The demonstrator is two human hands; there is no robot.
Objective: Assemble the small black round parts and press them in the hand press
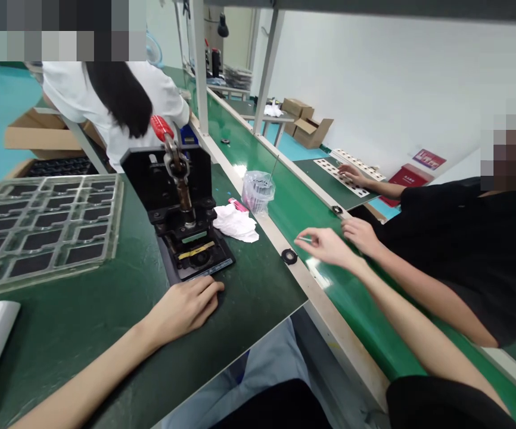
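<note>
My left hand rests palm down on the dark green mat, its fingers loosely bent at the front edge of a black clamp fixture. The fixture's toggle clamp has a red handle, and a yellow strip lies across its bed. Over the green conveyor belt, my right hand pinches a small, thin, whitish piece between thumb and fingers; its exact kind is unclear. Left of that hand, a round black ring-shaped part lies on the belt's pale rail.
A clear plastic tray with dark compartments sits left. White cloth and a plastic-wrapped cup stand beside the fixture. Across the belt, a co-worker's hand rests near another black round part; their other hand touches a white hole-patterned board.
</note>
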